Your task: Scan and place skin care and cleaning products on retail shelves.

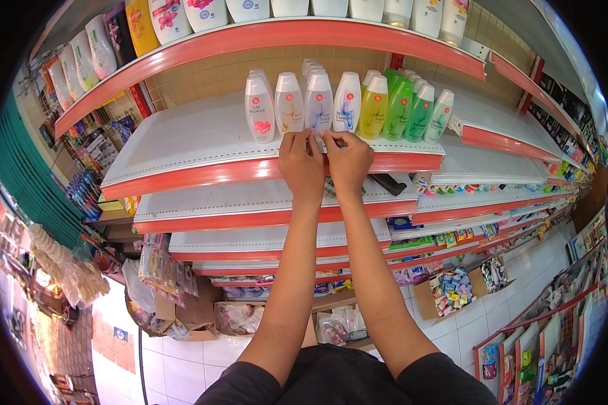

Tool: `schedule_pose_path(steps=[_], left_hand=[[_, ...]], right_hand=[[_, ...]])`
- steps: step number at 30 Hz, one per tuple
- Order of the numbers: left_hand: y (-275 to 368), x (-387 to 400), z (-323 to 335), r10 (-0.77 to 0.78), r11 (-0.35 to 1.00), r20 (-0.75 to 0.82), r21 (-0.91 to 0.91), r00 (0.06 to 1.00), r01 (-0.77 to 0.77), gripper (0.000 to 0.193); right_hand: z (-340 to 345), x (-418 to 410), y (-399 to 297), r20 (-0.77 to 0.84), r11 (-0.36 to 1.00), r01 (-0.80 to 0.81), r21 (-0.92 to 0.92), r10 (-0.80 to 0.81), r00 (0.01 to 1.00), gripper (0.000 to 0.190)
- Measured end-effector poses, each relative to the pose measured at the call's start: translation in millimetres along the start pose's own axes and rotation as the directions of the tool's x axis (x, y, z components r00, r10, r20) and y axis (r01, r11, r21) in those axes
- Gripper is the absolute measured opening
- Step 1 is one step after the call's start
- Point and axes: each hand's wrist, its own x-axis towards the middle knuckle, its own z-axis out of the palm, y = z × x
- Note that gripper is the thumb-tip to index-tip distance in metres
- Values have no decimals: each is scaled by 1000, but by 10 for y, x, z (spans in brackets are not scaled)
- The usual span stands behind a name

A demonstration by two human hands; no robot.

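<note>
A row of white-capped toiletry bottles stands upright along the front of the top bare shelf (192,136). My left hand (302,161) and my right hand (350,159) are side by side at the shelf edge, fingers curled in. Their fingertips pinch at the foot of a clear bottle with a blue swirl (319,104). To its left are a bottle with an orange swirl (289,104) and one with a pink rose (260,114). A white bottle (347,98) is on its right, its base hidden by my right hand. Yellow (373,111) and green bottles (399,114) follow.
Above, a red-edged shelf (283,33) holds larger bottles. More shelves (223,200) step down below, one with a dark object (387,185). Open cardboard boxes (443,298) of packets sit on the tiled floor (180,359). Another stocked rack (537,349) stands at the right.
</note>
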Motion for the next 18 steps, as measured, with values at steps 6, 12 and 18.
schedule_pose_path(steps=[6, 12, 18], left_hand=[[4, -37, -23, -7, 1000, -8, -5, 1000, 7, 8], [-59, -93, -30, 62, 998, -1, 31, 998, -61, 8], [-360, -484, -548, -66, 939, -13, -338, 998, 58, 6]], right_hand=[[-14, -40, -60, -6, 997, -72, -37, 72, 997, 13], [-74, -85, 85, -6, 999, 24, -34, -24, 1000, 12], [-714, -871, 431, 161, 971, 21, 237, -60, 985, 9]])
